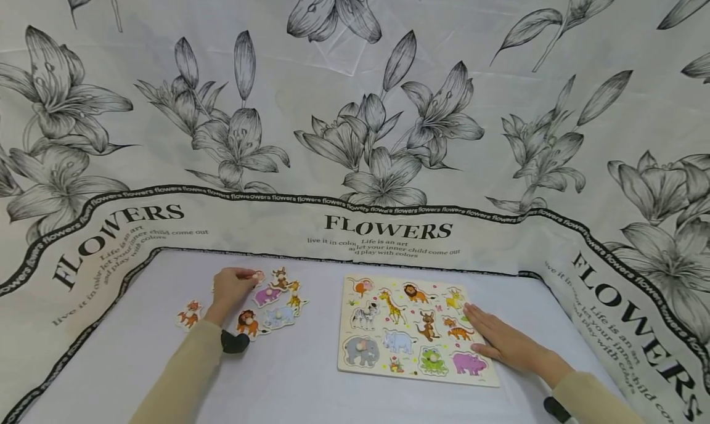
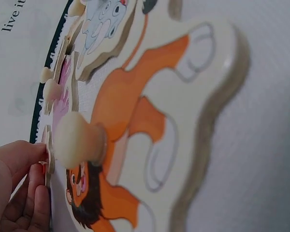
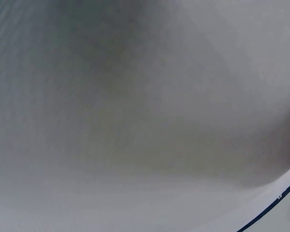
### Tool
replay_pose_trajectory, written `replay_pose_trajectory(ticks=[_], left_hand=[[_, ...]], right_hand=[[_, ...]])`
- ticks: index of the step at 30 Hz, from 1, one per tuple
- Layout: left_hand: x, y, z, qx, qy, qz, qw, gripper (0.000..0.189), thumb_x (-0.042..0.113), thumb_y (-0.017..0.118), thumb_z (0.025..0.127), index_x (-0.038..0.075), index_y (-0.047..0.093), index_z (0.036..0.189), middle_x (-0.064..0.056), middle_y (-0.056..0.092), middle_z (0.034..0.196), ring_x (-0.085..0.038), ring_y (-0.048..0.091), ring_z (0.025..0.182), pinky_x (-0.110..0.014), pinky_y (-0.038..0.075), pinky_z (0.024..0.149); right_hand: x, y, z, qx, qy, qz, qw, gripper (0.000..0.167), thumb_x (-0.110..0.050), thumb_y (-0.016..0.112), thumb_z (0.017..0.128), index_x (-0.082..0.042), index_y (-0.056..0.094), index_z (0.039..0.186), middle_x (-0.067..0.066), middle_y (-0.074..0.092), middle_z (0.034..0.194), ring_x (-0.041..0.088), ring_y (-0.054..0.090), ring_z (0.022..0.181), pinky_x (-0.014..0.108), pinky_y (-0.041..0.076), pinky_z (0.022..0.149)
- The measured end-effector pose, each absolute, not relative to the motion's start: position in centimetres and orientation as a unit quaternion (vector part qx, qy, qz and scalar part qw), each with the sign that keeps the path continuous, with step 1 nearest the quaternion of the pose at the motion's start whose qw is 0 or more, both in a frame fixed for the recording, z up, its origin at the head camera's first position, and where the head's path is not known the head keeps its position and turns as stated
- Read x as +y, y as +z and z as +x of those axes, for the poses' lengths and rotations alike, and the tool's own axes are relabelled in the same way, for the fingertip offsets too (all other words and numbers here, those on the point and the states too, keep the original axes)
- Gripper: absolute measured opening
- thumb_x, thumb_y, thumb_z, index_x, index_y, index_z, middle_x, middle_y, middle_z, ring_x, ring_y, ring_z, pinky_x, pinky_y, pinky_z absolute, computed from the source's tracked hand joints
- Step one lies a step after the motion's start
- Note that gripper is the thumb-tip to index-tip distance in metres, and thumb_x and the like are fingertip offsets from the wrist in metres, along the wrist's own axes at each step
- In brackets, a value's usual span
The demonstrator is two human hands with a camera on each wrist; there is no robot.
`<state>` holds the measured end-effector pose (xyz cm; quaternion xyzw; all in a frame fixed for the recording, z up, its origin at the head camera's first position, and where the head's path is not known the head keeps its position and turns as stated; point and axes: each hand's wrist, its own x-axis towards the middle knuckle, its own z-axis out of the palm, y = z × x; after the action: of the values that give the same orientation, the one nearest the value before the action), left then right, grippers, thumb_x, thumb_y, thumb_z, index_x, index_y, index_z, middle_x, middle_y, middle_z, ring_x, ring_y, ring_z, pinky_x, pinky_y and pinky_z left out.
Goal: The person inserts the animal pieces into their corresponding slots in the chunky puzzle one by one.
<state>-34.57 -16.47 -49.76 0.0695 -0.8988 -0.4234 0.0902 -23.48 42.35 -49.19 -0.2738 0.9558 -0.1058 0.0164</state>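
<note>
My left hand (image 1: 230, 291) pinches a small wooden puzzle piece (image 1: 259, 277) at the back of the loose pile; its picture is mostly covered by the fingers. The left wrist view shows the thumb and fingers (image 2: 19, 166) on that thin piece's edge, with a knobbed lion piece (image 2: 121, 116) close to the camera. My right hand (image 1: 510, 344) lies flat with straight fingers on the right edge of an animal puzzle board (image 1: 383, 331). An elephant piece (image 1: 360, 352) and a frog piece (image 1: 432, 362), both knobbed, sit on the board. The right wrist view is mostly blurred pale cloth.
Near the left hand lie a purple hippo piece (image 1: 267, 296), a kangaroo piece (image 1: 280, 278), a giraffe piece (image 1: 296, 297), a pale blue rhino piece (image 1: 279, 317) and an orange piece (image 1: 190, 315). A white cloth (image 1: 288, 375) covers the table; flower-printed fabric (image 1: 383, 239) rises behind.
</note>
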Motion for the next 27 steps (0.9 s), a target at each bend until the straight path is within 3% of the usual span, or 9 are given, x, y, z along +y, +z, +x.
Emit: replay_pose_trajectory(ticks=[20, 27], left_hand=[[-16.3, -49.03, -34.03, -0.902, -0.412, 0.055, 0.121, 0.023, 0.015, 0.07, 0.086, -0.002, 0.072, 0.102, -0.02, 0.072, 0.097, -0.032, 0.067, 0.088, -0.044, 0.051, 0.08], [-15.97, -49.1, -34.24, -0.899, -0.416, 0.05, 0.126, 0.023, 0.017, 0.07, 0.086, -0.001, 0.073, 0.101, -0.019, 0.073, 0.096, -0.032, 0.067, 0.089, -0.042, 0.051, 0.077]], right_hand=[[42.28, -49.2, -23.26, 0.949, -0.099, -0.299, -0.01, 0.071, -0.041, 0.051, 0.097, 0.002, 0.029, 0.148, 0.029, 0.031, 0.15, -0.018, -0.014, 0.134, -0.001, -0.009, 0.103], [42.31, -49.09, -23.29, 0.955, -0.108, -0.277, 0.015, 0.073, -0.045, 0.049, 0.097, 0.001, 0.026, 0.149, 0.027, 0.027, 0.153, -0.02, -0.015, 0.133, -0.002, -0.01, 0.102]])
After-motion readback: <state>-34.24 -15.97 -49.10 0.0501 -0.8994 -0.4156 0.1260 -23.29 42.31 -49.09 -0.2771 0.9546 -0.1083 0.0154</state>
